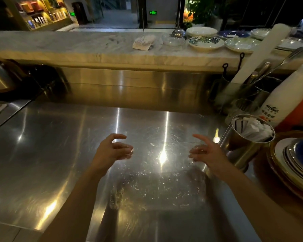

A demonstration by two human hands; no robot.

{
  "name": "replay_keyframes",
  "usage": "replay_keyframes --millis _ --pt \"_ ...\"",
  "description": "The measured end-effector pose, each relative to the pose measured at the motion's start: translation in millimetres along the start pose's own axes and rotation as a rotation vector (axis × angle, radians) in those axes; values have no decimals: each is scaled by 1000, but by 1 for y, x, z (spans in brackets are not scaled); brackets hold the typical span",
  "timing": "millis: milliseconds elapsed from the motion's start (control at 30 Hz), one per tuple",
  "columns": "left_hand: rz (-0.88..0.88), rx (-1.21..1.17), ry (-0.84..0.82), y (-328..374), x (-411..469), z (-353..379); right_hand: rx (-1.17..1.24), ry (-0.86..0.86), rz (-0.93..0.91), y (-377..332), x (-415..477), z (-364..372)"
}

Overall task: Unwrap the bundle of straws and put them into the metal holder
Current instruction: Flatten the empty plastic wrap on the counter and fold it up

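Note:
A clear plastic wrapper hangs stretched between my two hands above the steel counter, crinkled and see-through. My left hand pinches its upper left corner and my right hand pinches its upper right corner. The metal holder stands just right of my right hand, tilted in this wide view. Several white paper-wrapped straws stick up inside it, along with a dark striped one.
A stack of plates sits at the right edge, close to the holder. Behind it are a white bottle, a glass and a utensil pot with a long white roll. A marble ledge with dishes runs along the back.

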State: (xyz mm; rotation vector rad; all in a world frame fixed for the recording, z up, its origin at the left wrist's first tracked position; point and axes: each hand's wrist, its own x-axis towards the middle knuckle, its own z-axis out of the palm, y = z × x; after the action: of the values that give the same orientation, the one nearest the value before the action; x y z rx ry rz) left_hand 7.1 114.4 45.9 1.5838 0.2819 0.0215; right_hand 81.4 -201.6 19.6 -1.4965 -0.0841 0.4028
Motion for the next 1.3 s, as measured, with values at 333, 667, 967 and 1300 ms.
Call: replay_keyframes --millis 333,667,967,1300 --pt "183 37 -12 32 0 8 -1021 206 -278 -27 -10 0" --pt "326 224 -44 69 -7 5 -1108 125 -436 -62 -22 12" --pt "489 417 -251 94 -10 44 -1034 -171 -473 -70 -29 51" --pt "169 -217 -307 92 2 11 -285 -36 -434 -88 -44 32"
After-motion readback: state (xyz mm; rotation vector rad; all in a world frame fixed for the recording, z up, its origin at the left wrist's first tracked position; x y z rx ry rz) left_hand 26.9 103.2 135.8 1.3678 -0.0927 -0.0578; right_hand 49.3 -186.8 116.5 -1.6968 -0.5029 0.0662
